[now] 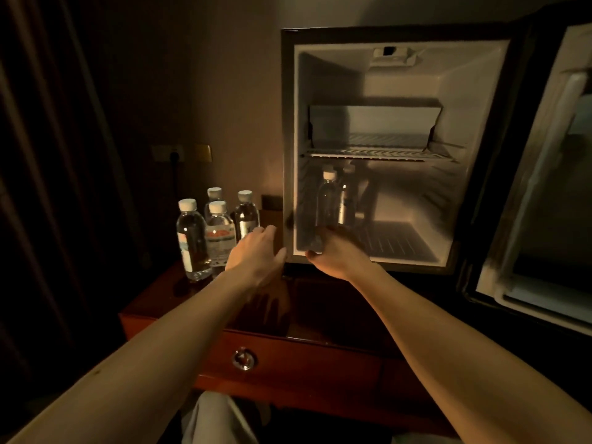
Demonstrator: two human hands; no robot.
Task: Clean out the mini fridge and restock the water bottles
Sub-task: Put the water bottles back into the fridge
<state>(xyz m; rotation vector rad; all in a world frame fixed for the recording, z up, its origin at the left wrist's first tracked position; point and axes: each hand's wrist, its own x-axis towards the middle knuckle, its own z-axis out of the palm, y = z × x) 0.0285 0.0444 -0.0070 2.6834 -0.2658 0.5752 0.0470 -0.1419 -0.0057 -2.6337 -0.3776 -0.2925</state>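
Restocking step, by the look of it. Mini fridge (368, 36) open, door (544, 187) swung out to the right. Wire shelf (378, 153) bare, with a flat grey box part just above it. Two water bottles, maybe three, inside (328, 200) on the fridge floor, at the left, close to the wall; dim and blurry, so hard to count.

Right hand (333, 254) low in the fridge, at the front left corner, down by the bottom of those inside bottles. Looks wrapped round the near bottle's base, but too dark and blurred to say if the grip is closed on it or just beside it. Can't tell.

Left hand (256, 251) out over the tabletop (153, 306), fingers spread and empty, grip apart, just beside the four bottles waiting there (217, 225). Nearly touching the closest one, not holding it.

Four bottles standing upright in a little bunch on the tabletop, left of the fridge, white caps on. Drawer with a round knob (244, 358) below.

Fridge mostly empty and clean-looking, so the clean-out part seems done, and the filling about a third along.

Next move, a guess: close the left grip round one tabletop bottle, lift it straight up, carry it over the fridge lip, set it down beside the others. Care needed not to bump the neighbours, since standing bottles tip over easily. Room still open at the right of the fridge floor.
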